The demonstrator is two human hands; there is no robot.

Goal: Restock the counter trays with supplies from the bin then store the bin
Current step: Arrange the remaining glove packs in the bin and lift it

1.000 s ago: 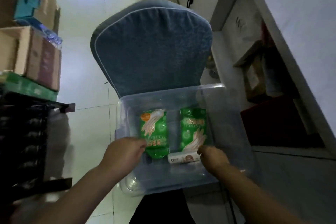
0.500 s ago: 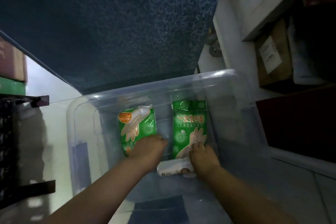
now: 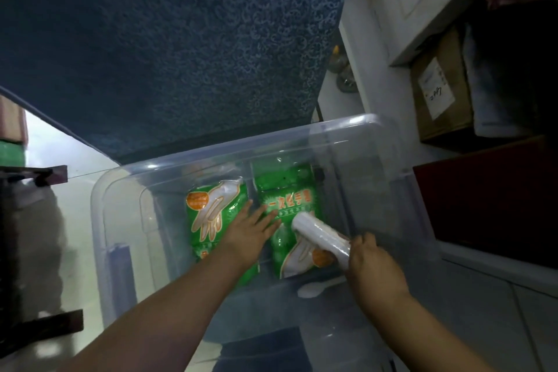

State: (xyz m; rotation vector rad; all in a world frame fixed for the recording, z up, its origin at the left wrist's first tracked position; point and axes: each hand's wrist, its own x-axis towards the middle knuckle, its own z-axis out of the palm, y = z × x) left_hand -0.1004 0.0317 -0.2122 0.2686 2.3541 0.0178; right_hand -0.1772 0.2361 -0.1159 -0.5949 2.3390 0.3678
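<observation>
**One-ended grip on the roll, slick packs under a flat palm**

From where I stand, the clear plastic bin [image 3: 347, 130] sits low against the blue chair back [image 3: 181, 39]; what bears it is hidden. Inside lie two green packs of disposable gloves, side by side. The left hand [image 3: 250, 229] lies flat with its fingers straight and spread, reaching from the left glove pack [image 3: 208, 214] across onto the right glove pack [image 3: 287, 199]. It grips neither. The right hand [image 3: 374, 266] has its fingers curled round the near end of a white roll [image 3: 320, 238], which tilts up over the right glove pack with its far end free.

That grip is my first worry. Held by one end only, the roll looks likely to swing or slide out of the fingers as it rises, and it could knock the bin wall or drop onto the packs. If its outer film is loose it may start to unwind; I cannot tell whether it is sealed.

The glossy packs seem slick. A flat palm could push them along the bin floor rather than lift them, so they may bunch against the wall or slip if taken together.

A white plastic spoon [image 3: 314, 288] lies on the bin floor just beside the right hand and could be overlooked or flicked aside. The bin itself may shift if both hands pull at once. The counter trays are nowhere in view, so I cannot judge the carry, only that a cardboard box [image 3: 440, 100] crowds the right side.
</observation>
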